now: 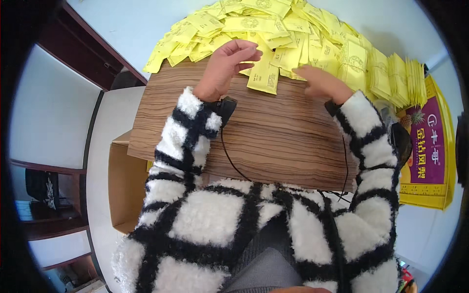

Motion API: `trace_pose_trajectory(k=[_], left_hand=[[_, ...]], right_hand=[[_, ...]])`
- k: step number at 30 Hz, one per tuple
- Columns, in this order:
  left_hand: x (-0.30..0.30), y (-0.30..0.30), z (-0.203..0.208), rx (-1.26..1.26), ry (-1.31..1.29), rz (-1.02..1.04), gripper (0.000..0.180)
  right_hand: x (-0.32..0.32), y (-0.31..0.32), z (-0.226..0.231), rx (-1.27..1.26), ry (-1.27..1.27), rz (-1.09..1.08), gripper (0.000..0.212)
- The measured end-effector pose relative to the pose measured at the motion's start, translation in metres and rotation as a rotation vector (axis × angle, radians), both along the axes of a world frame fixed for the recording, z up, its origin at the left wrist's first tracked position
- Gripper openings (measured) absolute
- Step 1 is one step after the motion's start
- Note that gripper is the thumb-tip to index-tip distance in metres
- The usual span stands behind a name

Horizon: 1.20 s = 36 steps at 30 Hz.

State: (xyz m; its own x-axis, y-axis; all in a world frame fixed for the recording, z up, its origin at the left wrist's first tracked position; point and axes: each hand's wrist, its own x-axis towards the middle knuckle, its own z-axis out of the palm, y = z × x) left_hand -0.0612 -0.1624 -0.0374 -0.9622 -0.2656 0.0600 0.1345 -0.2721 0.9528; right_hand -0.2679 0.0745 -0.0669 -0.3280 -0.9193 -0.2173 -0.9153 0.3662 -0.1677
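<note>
While the left hand [223,70] hangs half spread, its fingers bent inward and nothing visible in its grasp, the right hand [324,84] has its index pointed leftward at the near edge of the pile [246,23]; blur hides whether it pinches anything. One packet [264,78] juts from the pile between the hands, just right of the left one, its near end over the table [288,127]. It looks the easiest to take: a light pinch at that free end should draw it out without dragging its neighbours, which the other hand could hold back. Thin packets probably crease or slip under a hard squeeze, so gentle pressure and squared edges would serve best. Just beyond the right hand, on its right, stand tied bundles [353,63]; the wrist there wants room so as not to knock them.
</note>
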Motion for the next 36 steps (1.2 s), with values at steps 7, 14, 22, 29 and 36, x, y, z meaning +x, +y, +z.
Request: trace_pose_trajectory(k=[7, 14, 22, 29, 36], left_hand=[[-0.014, -0.008, -0.054, -0.372, -0.13, 0.074, 0.034], [-0.018, 0.013, -0.067, -1.381, -0.027, 0.131, 0.056], [-0.012, 0.007, -0.061, -1.239, -0.077, -0.144, 0.06], [-0.008, 0.01, -0.053, -1.072, -0.226, -0.234, 0.053], [-0.005, 0.006, -0.048, -0.999, -0.321, -0.279, 0.046]], right_hand=[[-0.034, -0.042, -0.006, -0.162, 0.038, -0.229, 0.083], [-0.032, -0.061, -0.02, -0.267, 0.235, -0.325, 0.095], [0.011, -0.064, -0.026, -0.009, 0.15, -0.289, 0.1], [0.04, -0.038, -0.028, -0.076, 0.111, -0.12, 0.091], [0.024, -0.012, 0.005, -0.293, -0.264, -0.199, 0.072]])
